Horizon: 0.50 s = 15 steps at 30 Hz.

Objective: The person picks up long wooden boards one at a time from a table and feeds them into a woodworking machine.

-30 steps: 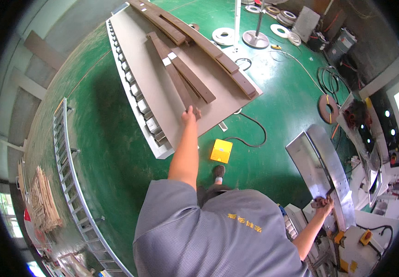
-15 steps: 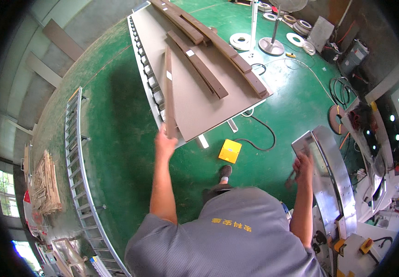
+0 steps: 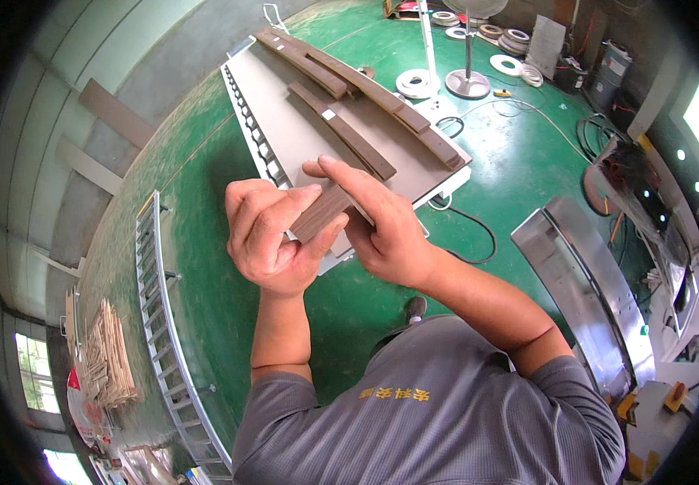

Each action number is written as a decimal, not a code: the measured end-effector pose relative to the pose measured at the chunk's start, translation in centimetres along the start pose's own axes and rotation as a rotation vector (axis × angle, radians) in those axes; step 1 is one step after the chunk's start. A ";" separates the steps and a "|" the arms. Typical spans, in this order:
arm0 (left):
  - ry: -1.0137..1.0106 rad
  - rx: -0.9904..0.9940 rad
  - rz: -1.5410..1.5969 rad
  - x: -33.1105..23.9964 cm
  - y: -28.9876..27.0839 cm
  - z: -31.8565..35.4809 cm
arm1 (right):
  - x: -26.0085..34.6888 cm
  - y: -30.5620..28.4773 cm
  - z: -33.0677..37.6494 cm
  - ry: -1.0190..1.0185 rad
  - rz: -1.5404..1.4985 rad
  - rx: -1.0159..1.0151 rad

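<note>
Close up in front of me, a brown wood-grain board strip (image 3: pixel 322 212) is raised with its near end toward me; its far part is hidden behind my hands. My left hand (image 3: pixel 267 236) pinches this end between thumb and fingers. From the right, my right hand (image 3: pixel 386 226) closes around the other side of the same end, its index finger stretched along the top. Beyond them stands a long table (image 3: pixel 277 121) with a pale top, where more brown board strips (image 3: pixel 341 129) lie lengthwise, one with a small white label.
A metal machine bed (image 3: pixel 580 291) stands at my right. On the left, a roller conveyor frame (image 3: pixel 155 307) runs along the green floor (image 3: pixel 220 218). Rolls of edge banding (image 3: pixel 418 83) and a pedestal fan (image 3: pixel 469 81) are at the back right. A dark cable (image 3: pixel 487 242) lies on the floor.
My left hand has lifted the strip off the table's near left edge and brought it up close. My right hand has come over from the machine on the right to the strip.
</note>
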<state>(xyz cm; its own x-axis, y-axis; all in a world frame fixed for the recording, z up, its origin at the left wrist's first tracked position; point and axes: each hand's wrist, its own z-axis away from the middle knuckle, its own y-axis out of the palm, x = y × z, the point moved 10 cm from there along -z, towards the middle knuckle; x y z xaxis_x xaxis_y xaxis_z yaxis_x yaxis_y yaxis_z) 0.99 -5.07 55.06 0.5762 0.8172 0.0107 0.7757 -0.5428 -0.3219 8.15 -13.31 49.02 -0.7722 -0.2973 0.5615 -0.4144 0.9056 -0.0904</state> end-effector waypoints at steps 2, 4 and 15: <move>-0.006 -0.016 0.014 -0.4 0.3 -0.1 | 0.4 -0.7 0.2 -0.012 0.014 -0.002; -0.018 -0.030 0.017 -0.4 0.6 0.1 | 0.3 -1.0 0.3 0.036 0.014 -0.002; -0.029 0.033 0.097 -2.2 4.6 1.2 | -0.8 -4.1 1.6 0.375 0.033 -0.009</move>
<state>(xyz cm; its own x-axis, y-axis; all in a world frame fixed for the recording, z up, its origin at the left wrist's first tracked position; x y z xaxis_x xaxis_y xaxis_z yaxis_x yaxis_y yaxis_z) 2.94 -9.14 52.40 0.6403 0.7665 -0.0497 0.7073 -0.6135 -0.3513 9.74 -17.26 47.65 -0.5546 -0.1380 0.8206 -0.3862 0.9162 -0.1070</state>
